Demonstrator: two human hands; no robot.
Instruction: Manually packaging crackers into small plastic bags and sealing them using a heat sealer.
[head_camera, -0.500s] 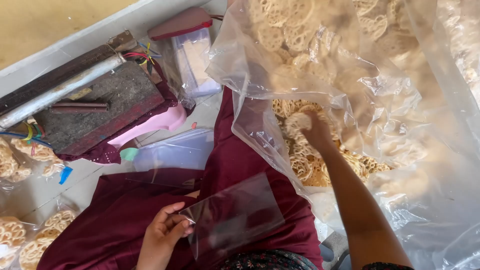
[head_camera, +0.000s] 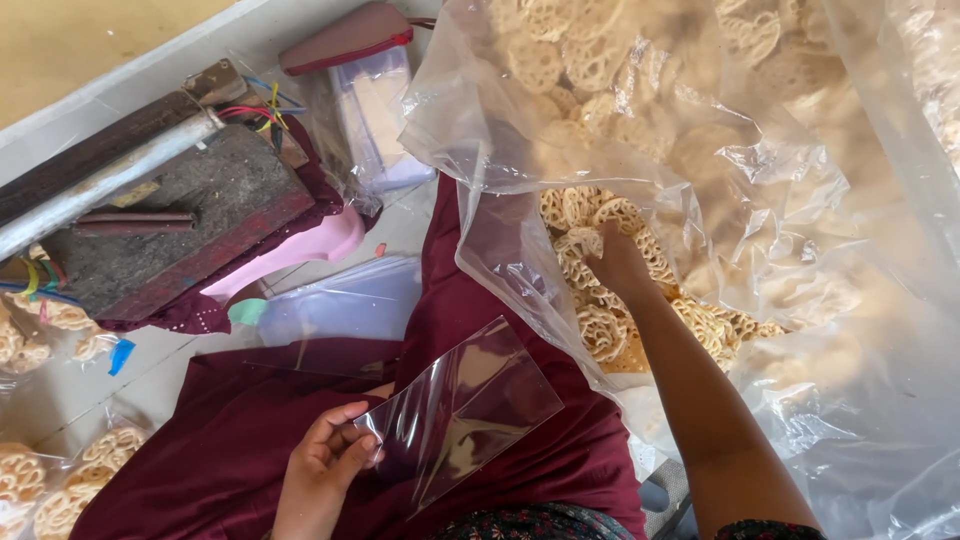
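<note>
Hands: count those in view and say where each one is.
2. The left hand pinches a small clear bag over the maroon cloth. The right hand is inside the big plastic sack among lattice crackers.

floor (head_camera: 395, 225): pale tile | on it: maroon cloth (head_camera: 230, 440), wooden block (head_camera: 190, 215)
</note>
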